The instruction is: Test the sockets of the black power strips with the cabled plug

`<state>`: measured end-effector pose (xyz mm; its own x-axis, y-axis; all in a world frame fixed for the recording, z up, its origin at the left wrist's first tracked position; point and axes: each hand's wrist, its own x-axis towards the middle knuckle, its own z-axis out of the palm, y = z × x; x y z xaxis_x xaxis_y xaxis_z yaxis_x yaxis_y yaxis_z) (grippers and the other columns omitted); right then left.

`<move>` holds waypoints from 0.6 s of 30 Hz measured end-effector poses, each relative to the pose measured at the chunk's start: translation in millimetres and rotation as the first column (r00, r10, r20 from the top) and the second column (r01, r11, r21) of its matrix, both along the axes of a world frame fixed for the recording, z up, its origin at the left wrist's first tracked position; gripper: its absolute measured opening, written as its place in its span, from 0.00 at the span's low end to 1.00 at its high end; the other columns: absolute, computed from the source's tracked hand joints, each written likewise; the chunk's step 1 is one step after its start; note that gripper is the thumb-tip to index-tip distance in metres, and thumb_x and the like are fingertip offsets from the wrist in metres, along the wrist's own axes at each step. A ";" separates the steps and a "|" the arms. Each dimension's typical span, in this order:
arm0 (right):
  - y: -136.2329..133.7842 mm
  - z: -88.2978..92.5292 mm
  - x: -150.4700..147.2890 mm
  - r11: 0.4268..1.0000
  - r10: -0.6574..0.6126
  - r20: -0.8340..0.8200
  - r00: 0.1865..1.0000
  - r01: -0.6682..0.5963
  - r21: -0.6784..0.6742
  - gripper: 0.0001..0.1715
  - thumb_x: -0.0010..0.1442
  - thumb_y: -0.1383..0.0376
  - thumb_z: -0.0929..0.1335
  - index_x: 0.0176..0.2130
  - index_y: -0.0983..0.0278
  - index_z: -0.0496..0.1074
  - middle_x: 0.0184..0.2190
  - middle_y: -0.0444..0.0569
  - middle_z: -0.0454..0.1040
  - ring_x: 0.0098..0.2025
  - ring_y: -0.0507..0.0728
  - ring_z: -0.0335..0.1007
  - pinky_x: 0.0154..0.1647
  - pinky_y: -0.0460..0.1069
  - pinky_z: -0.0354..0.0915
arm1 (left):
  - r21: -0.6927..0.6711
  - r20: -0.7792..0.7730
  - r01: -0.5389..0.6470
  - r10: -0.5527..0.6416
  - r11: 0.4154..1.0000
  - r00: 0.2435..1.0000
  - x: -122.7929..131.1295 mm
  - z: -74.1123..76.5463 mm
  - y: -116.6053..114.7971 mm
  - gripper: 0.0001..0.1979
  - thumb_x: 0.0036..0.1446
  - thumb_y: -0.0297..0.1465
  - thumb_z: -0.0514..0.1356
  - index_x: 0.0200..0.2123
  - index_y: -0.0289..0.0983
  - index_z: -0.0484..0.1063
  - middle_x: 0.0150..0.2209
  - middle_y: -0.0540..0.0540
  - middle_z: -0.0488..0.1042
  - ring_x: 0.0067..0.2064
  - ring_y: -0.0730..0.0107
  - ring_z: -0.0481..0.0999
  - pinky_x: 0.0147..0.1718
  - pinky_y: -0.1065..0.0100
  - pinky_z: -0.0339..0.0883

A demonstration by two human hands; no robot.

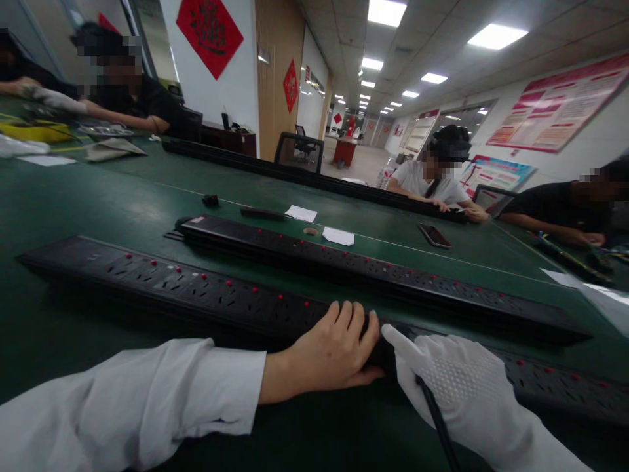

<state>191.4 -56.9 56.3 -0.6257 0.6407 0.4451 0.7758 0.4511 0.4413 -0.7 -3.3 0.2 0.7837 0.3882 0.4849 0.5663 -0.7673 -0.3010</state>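
Observation:
A long black power strip (216, 288) with red buttons and slotted outlets lies across the near part of the green table. My left hand (334, 351), bare, curls over its middle with the thumb on the near side. Just right of it, my right hand (452, 373) wears a white dotted glove and is closed around a dark handheld tool (403, 330). From under this glove a black cord (437, 423) runs down to the bottom edge. The tool's tip and kind are hidden by my hands. Behind lies a second black power strip (373, 262), roughly parallel, untouched.
On the table (147, 203) are a small black part (210, 200), a dark bar (263, 214), paper slips (338, 236) and a phone (434, 236). Another long black strip (304, 180) lies along the far side. Co-workers sit opposite, at left (147, 105) and right (430, 174).

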 end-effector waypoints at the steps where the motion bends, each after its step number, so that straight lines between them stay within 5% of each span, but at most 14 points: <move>1: 0.1 -0.3 0.1 1.000 0.013 -0.016 1.000 -0.013 -0.003 0.17 0.58 0.64 0.60 0.45 0.62 0.70 0.20 0.41 0.67 0.21 0.50 0.60 0.26 0.48 0.48 | -0.001 -0.001 -0.001 0.001 1.000 1.000 -0.1 0.2 0.0 0.33 0.60 0.48 0.40 0.54 0.25 0.58 0.47 0.28 0.67 0.47 0.45 0.69 0.40 0.53 0.64; 10: -4.2 -2.4 -9.4 0.999 0.004 -0.013 1.000 -0.003 0.037 0.15 0.58 0.65 0.60 0.42 0.63 0.71 0.18 0.42 0.65 0.20 0.52 0.58 0.26 0.49 0.46 | 0.006 0.003 0.002 -0.002 1.000 1.000 1.3 -0.9 0.6 0.33 0.60 0.48 0.40 0.54 0.25 0.58 0.47 0.28 0.67 0.47 0.45 0.69 0.40 0.53 0.64; 15: -0.6 2.6 -10.8 0.999 -0.002 0.009 1.000 0.002 -0.049 0.12 0.58 0.65 0.59 0.28 0.62 0.70 0.16 0.43 0.63 0.18 0.51 0.54 0.25 0.50 0.42 | 0.010 -0.004 0.007 -0.007 1.000 1.000 0.7 -0.1 0.4 0.33 0.61 0.47 0.40 0.54 0.25 0.59 0.47 0.28 0.68 0.47 0.46 0.69 0.40 0.55 0.64; 18: 2.3 4.0 -9.3 0.996 0.027 0.022 0.999 -0.025 -0.080 0.10 0.56 0.65 0.61 0.29 0.61 0.70 0.17 0.43 0.63 0.19 0.52 0.54 0.25 0.50 0.41 | 0.017 0.001 0.008 -0.008 1.000 1.000 0.7 -0.3 0.4 0.32 0.61 0.47 0.40 0.54 0.25 0.59 0.47 0.29 0.68 0.47 0.47 0.69 0.40 0.55 0.64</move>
